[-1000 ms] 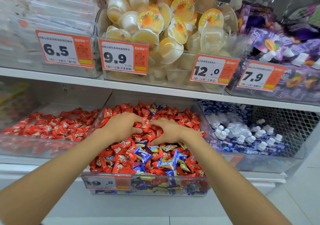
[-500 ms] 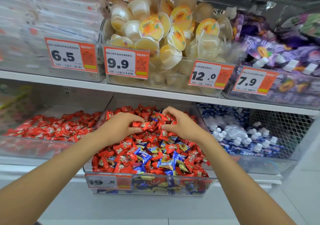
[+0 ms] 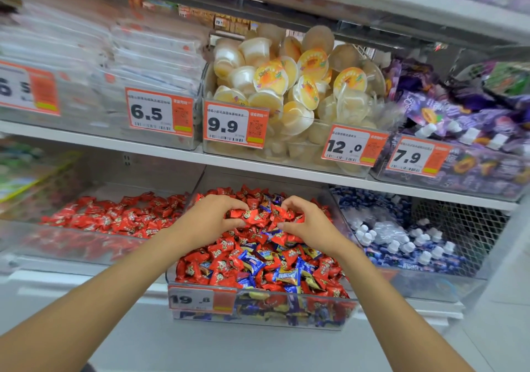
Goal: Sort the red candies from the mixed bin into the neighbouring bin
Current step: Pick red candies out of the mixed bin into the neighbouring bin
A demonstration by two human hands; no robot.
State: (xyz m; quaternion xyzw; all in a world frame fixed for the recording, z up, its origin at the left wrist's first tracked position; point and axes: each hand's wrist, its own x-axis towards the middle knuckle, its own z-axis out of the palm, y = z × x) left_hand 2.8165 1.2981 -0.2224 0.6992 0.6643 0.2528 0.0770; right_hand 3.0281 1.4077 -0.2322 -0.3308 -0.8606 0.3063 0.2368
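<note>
Both hands are in the mixed bin, far half. My left hand and right hand face each other, fingers curled round one clump of red candies between them. The clump sits on the pile. Blue candies are mixed in nearer me. The neighbouring bin is just left, with red wrappers inside. The price tag on the near wall reads 19.8.

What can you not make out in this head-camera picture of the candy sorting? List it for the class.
Head view:
- Count of red candies gripped: curled fingers of left hand and right hand cover them.
- Far-left price tag: cut by the left edge, blurred.
- Mixed bin: front tag small print blurred; lower layers buried under top candies.
</note>
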